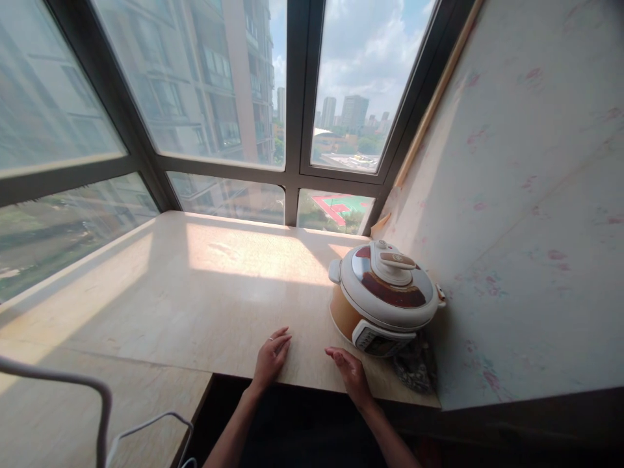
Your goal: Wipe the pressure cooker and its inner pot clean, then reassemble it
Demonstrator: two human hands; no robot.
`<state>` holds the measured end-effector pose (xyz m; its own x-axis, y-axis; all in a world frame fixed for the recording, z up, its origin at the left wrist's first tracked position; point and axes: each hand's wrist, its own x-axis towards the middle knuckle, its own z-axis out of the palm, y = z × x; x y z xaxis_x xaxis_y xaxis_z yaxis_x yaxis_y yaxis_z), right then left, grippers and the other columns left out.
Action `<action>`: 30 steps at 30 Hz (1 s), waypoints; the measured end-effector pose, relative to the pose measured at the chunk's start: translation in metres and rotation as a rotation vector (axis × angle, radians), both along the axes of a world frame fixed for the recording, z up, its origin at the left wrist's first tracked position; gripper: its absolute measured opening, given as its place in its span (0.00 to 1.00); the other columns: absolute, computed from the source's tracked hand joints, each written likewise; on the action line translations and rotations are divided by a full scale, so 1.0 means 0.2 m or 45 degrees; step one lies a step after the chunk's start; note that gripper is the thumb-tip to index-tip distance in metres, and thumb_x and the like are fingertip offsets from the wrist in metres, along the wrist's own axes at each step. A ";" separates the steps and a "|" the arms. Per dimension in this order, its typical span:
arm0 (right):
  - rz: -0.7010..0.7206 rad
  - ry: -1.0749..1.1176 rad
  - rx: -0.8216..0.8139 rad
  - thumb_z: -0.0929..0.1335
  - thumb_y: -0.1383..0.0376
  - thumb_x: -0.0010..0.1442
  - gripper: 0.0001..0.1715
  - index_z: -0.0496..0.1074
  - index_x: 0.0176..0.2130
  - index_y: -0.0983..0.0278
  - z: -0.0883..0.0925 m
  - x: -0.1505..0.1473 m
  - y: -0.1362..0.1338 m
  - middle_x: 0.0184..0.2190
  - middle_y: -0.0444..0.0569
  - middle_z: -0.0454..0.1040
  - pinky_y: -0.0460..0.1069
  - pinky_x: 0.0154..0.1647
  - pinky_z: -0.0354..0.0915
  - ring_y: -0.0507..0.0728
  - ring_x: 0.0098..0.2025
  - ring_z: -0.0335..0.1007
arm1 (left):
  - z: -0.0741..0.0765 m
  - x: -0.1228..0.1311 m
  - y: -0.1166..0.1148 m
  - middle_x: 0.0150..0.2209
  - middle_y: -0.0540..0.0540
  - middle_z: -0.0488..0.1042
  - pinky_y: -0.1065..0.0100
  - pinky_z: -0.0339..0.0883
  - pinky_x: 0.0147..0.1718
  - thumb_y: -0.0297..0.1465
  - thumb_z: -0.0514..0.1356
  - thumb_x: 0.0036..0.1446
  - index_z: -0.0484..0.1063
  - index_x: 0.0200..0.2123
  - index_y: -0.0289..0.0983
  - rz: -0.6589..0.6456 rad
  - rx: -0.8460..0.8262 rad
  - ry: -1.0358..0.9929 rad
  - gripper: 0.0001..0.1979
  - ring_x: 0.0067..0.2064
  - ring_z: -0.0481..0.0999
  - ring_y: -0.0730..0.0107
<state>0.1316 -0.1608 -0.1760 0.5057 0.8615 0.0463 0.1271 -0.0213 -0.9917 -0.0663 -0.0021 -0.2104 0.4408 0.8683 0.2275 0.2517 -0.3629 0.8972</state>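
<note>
My left hand [273, 354] is over the front edge of the pale stone-look window ledge [234, 312], fingers stretched out and nothing in them. A ring shows on one finger. To the right, my right hand [348, 372] is held with its fingers extended inward, also without anything in it. The two hands face each other with a gap between them. Close beyond my right hand stands an electric pressure cooker [385, 292], white and gold with a brown-and-silver lid, its lid on. Neither hand touches the cooker. A dark crumpled bag [414, 370] lies beside its base.
Dark-framed windows [292, 130] rise behind the ledge. A flower-patterned wall [526, 260] closes off the right side. At the lower left, a thick grey curved tube [97, 383] and a thin white cable [166, 416] are near the lower countertop [131, 403].
</note>
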 end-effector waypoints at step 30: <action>-0.644 0.495 0.440 0.70 0.44 0.60 0.36 0.71 0.61 0.57 0.54 0.98 -0.03 0.60 0.47 0.75 0.61 0.65 0.67 0.62 0.64 0.69 | 0.67 0.95 0.12 0.53 0.39 0.78 0.57 0.67 0.56 0.46 0.61 0.58 0.74 0.54 0.34 -0.126 -0.640 -0.670 0.27 0.55 0.75 0.56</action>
